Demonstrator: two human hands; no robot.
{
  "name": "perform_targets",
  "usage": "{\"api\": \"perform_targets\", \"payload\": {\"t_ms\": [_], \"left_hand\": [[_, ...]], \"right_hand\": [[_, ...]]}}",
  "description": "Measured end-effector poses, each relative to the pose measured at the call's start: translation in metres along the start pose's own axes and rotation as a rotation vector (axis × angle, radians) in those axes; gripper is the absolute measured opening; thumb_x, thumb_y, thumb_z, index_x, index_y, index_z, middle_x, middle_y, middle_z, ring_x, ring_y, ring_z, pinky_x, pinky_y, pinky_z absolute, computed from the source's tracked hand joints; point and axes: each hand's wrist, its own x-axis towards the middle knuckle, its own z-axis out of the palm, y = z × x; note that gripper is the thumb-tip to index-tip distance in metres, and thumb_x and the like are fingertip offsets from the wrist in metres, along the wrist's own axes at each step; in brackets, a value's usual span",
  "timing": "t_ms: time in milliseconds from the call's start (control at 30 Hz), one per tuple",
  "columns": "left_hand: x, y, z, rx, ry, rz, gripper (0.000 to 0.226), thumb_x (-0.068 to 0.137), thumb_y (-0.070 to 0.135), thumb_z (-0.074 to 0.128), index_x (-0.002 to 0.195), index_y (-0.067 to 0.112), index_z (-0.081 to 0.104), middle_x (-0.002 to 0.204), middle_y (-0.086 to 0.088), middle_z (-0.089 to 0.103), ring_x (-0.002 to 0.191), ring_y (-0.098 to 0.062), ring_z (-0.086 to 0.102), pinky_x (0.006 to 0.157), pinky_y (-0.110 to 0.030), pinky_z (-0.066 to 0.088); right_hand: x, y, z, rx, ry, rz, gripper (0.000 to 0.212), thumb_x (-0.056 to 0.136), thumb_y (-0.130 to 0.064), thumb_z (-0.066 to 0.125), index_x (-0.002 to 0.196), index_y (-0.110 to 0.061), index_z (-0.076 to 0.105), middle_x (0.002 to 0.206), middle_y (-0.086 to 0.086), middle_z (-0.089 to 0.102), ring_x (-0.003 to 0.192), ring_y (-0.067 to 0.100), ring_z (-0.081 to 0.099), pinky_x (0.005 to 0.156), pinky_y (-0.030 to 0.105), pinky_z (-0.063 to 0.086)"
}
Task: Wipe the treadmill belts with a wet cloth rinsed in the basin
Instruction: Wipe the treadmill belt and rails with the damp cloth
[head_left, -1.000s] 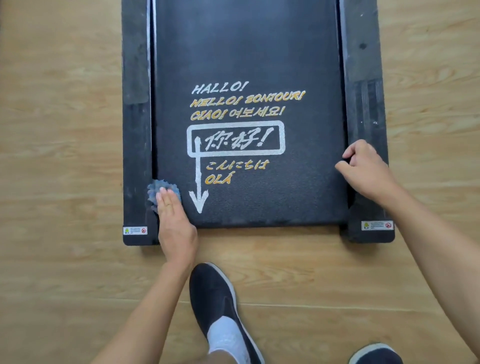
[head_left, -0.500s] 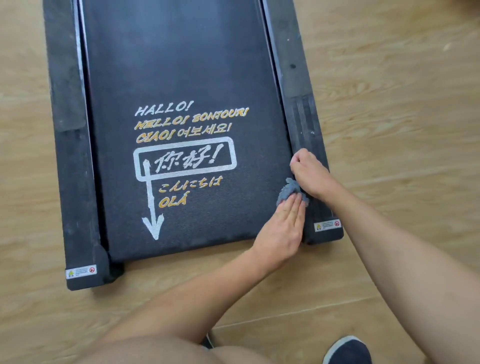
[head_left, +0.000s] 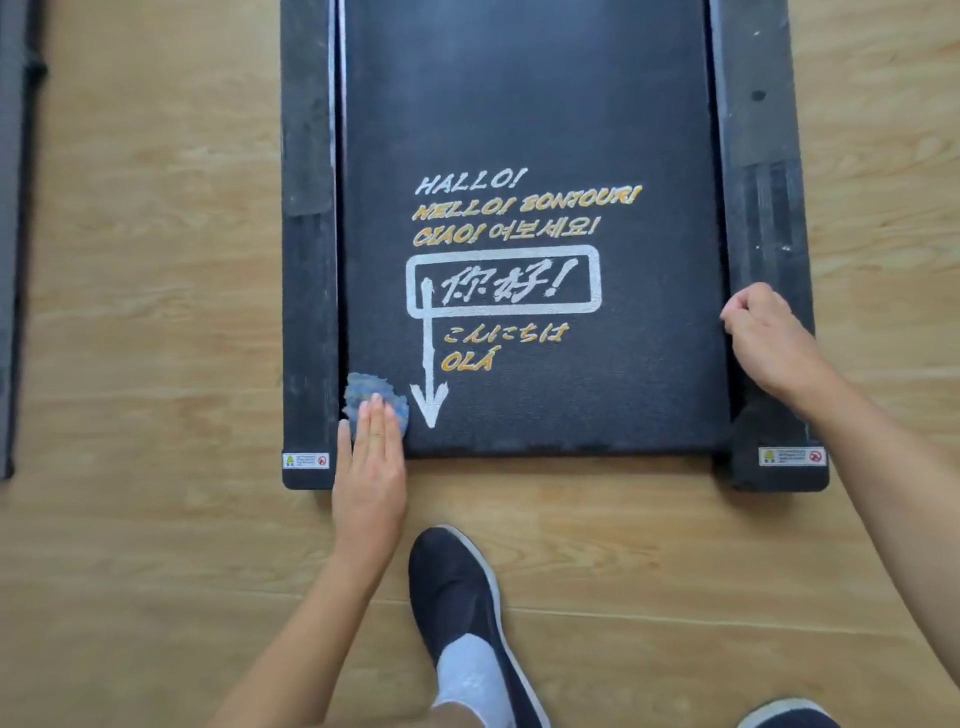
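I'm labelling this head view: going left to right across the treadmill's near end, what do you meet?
Left rail → blue cloth under the left hand → white arrow → right hand.

left hand (head_left: 370, 467) presses cloth (head_left: 371, 391) on treadmill belt (head_left: 530, 130).

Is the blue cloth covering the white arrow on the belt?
No, the blue cloth lies just left of the white arrow, under the left hand.
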Motion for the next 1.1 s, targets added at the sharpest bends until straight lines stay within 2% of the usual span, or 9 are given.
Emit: {"api": "perform_targets", "payload": {"t_ms": [133, 267, 400, 500, 600, 700, 800, 933, 1100], "left_hand": [[-0.009, -0.004, 0.011, 0.008, 0.018, -0.158, 0.062, 0.097, -0.008, 0.023, 0.159, -0.007, 0.032, 0.168, -0.023, 0.032, 0.155, -0.036, 0.035, 0.128, -0.062, 0.013], [-0.012, 0.006, 0.019, -0.084, 0.001, -0.242, 0.067, 0.09, -0.012, 0.026, 0.157, -0.011, 0.03, 0.167, -0.03, 0.029, 0.154, -0.045, 0.034, 0.127, -0.063, 0.023], [-0.007, 0.046, 0.018, -0.261, 0.024, -0.266, 0.092, 0.068, -0.025, 0.036, 0.158, -0.011, 0.029, 0.168, -0.031, 0.025, 0.157, -0.046, 0.025, 0.125, -0.061, 0.028], [-0.004, 0.095, 0.017, -0.294, 0.051, -0.091, 0.087, 0.069, -0.022, 0.034, 0.155, -0.014, 0.035, 0.165, -0.033, 0.031, 0.154, -0.05, 0.031, 0.122, -0.063, 0.033], [0.01, 0.157, 0.015, -0.271, 0.048, 0.242, 0.06, 0.092, -0.018, 0.03, 0.149, -0.013, 0.047, 0.158, -0.033, 0.042, 0.147, -0.049, 0.042, 0.115, -0.058, 0.045], [0.027, 0.211, 0.018, -0.2, 0.019, 0.571, 0.048, 0.106, -0.005, 0.031, 0.153, -0.012, 0.042, 0.16, -0.033, 0.039, 0.151, -0.046, 0.038, 0.117, -0.055, 0.042], [0.04, 0.266, 0.017, -0.195, 0.001, 0.761, 0.048, 0.108, 0.001, 0.027, 0.152, -0.012, 0.043, 0.159, -0.033, 0.041, 0.15, -0.047, 0.039, 0.12, -0.054, 0.039], [0.044, 0.29, 0.01, -0.159, -0.037, 0.8, 0.053, 0.109, 0.005, 0.018, 0.153, -0.011, 0.042, 0.16, -0.033, 0.04, 0.151, -0.046, 0.038, 0.123, -0.053, 0.035], [0.036, 0.219, 0.007, -0.152, 0.026, 0.779, 0.05, 0.112, 0.004, 0.021, 0.158, -0.004, 0.039, 0.165, -0.025, 0.036, 0.155, -0.038, 0.035, 0.126, -0.048, 0.033]], "right_hand": [[-0.001, 0.0, -0.001, 0.008, -0.007, -0.002, 0.02, 0.098, -0.021, 0.035, 0.105, -0.014, 0.053, 0.118, 0.006, 0.055, 0.107, 0.031, 0.052, 0.091, 0.044, 0.042], [-0.002, -0.003, -0.003, 0.012, -0.011, -0.007, 0.019, 0.096, -0.019, 0.037, 0.103, -0.012, 0.053, 0.115, 0.007, 0.056, 0.104, 0.031, 0.053, 0.087, 0.042, 0.041], [-0.005, -0.005, -0.002, 0.009, -0.008, 0.012, 0.019, 0.096, -0.019, 0.036, 0.103, -0.014, 0.053, 0.115, 0.003, 0.055, 0.103, 0.029, 0.052, 0.083, 0.04, 0.037], [-0.004, -0.006, -0.004, 0.026, -0.009, 0.015, 0.02, 0.096, -0.02, 0.035, 0.104, -0.015, 0.053, 0.116, 0.002, 0.054, 0.104, 0.029, 0.052, 0.086, 0.043, 0.041], [-0.006, -0.007, -0.005, 0.016, -0.022, 0.012, 0.022, 0.097, -0.019, 0.034, 0.107, -0.013, 0.053, 0.117, 0.001, 0.053, 0.103, 0.028, 0.051, 0.082, 0.04, 0.036], [-0.008, -0.01, -0.006, 0.013, -0.025, 0.02, 0.025, 0.097, -0.019, 0.033, 0.108, -0.012, 0.053, 0.118, 0.001, 0.053, 0.105, 0.028, 0.051, 0.083, 0.039, 0.036], [-0.007, -0.01, -0.006, 0.016, -0.025, 0.025, 0.025, 0.096, -0.021, 0.033, 0.107, -0.011, 0.054, 0.119, 0.003, 0.055, 0.107, 0.03, 0.053, 0.086, 0.041, 0.04], [-0.005, -0.009, -0.007, 0.008, -0.028, 0.028, 0.025, 0.097, -0.023, 0.033, 0.107, -0.013, 0.054, 0.119, 0.003, 0.055, 0.106, 0.029, 0.053, 0.085, 0.04, 0.039], [-0.002, -0.001, -0.006, 0.005, -0.023, 0.028, 0.026, 0.099, -0.023, 0.033, 0.11, -0.011, 0.053, 0.119, 0.005, 0.054, 0.107, 0.031, 0.052, 0.087, 0.041, 0.039]]}}
